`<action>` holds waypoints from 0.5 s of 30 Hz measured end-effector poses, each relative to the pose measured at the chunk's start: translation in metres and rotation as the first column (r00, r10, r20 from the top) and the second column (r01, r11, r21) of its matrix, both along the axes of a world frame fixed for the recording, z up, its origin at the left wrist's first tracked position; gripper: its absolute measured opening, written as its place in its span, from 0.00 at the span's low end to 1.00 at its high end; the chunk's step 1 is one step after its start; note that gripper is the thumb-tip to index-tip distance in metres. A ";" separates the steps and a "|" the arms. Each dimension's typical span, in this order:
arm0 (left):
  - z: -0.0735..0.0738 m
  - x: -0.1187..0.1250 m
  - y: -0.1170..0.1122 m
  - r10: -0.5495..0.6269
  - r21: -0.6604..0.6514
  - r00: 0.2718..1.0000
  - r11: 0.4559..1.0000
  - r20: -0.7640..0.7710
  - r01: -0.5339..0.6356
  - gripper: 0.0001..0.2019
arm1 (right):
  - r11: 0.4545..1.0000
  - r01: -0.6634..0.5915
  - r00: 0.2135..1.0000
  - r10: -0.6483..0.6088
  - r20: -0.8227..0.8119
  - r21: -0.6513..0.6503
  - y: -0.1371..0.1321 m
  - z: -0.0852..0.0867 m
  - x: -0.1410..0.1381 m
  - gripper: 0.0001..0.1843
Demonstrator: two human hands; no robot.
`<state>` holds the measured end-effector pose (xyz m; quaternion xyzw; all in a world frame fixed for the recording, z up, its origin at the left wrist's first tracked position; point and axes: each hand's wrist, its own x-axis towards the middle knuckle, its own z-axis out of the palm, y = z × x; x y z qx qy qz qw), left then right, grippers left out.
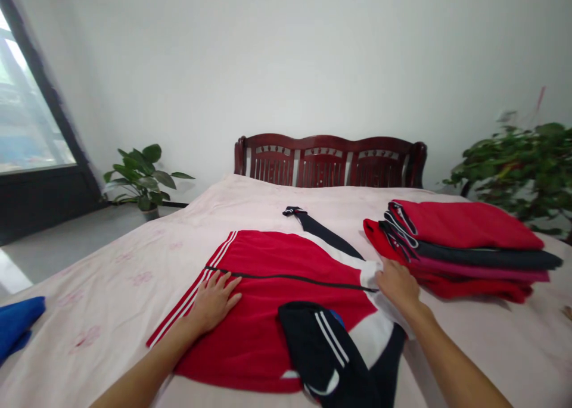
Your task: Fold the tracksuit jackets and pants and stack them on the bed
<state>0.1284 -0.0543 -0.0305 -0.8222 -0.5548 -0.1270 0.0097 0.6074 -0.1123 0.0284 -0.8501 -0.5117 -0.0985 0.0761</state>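
Observation:
A red zip-up jacket with white shoulders and dark sleeves lies spread sideways on the bed, its collar to the right. My left hand rests on the striped hem beside the dark zip, fingers spread and flat. At the white collar, my right hand has its fingers curled on the cloth; the fingertips are partly hidden. The near dark sleeve, with two white stripes, is folded across the jacket's front. Stretched toward the headboard is the far dark sleeve.
Right of the jacket sits a stack of folded red and dark clothes. Blue cloth lies at the left edge of the pale pink bedsheet. Behind are a wooden headboard and potted plants on both sides.

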 end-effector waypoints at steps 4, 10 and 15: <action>0.032 -0.010 0.039 0.104 -0.152 0.981 0.985 0.165 -0.079 0.20 | 0.994 -0.091 0.992 0.095 0.084 -0.056 0.028 0.001 -0.006 0.20; 0.048 -0.022 0.119 0.395 -0.184 0.889 0.915 0.232 -0.359 0.19 | 0.987 -0.011 1.000 0.015 0.025 -0.159 0.068 -0.010 0.006 0.20; 0.038 -0.009 0.164 0.478 -0.255 0.825 0.874 0.301 -0.413 0.19 | 0.976 0.030 0.999 -0.034 -0.014 -0.216 0.091 -0.018 0.014 0.20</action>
